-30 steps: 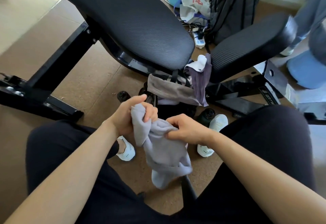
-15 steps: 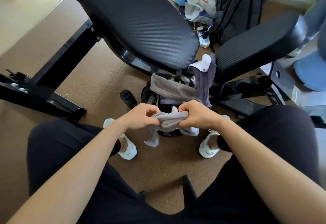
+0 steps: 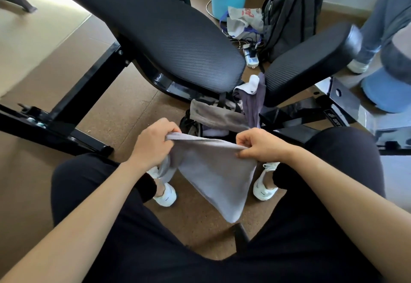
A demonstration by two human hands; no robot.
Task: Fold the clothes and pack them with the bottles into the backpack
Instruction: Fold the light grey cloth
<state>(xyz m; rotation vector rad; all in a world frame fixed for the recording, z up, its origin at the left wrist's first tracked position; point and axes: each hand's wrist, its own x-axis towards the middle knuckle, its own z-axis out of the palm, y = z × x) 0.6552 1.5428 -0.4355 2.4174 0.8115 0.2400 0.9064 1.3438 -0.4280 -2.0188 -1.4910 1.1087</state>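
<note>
- The left hand (image 3: pixel 153 142) has its fingers curled tight round one end of the grey garment (image 3: pixel 213 171), and a bunch of spare fabric hangs below the fist.
- The right hand (image 3: pixel 260 147) pinches the other end between thumb and curled fingers.
- The top edge of the garment is pulled taut between the two fists. The rest hangs in a tapering flap over the floor between the knees and seems to touch nothing but the hands.
- It looks light, soft and quite limp, so it will probably hold a line only where it is held. It is not fragile and is unlikely to slip from a firm pinch.
- The corners of the stretched edge, as gripped now, seem the best holds. A grip in the middle would likely let it crumple.
- Both forearms reach forward, with the wrists about level, knuckles up and hands well apart.
- Just beyond the hands an open dark backpack (image 3: pixel 190 127) sits on the floor against the foot of the padded bench (image 3: pixel 178 44).
- A grey cloth (image 3: pixel 215 117) and a purple cloth (image 3: pixel 253 104) lie draped over the mouth of the backpack.
- I cannot make out any bottles.
</note>
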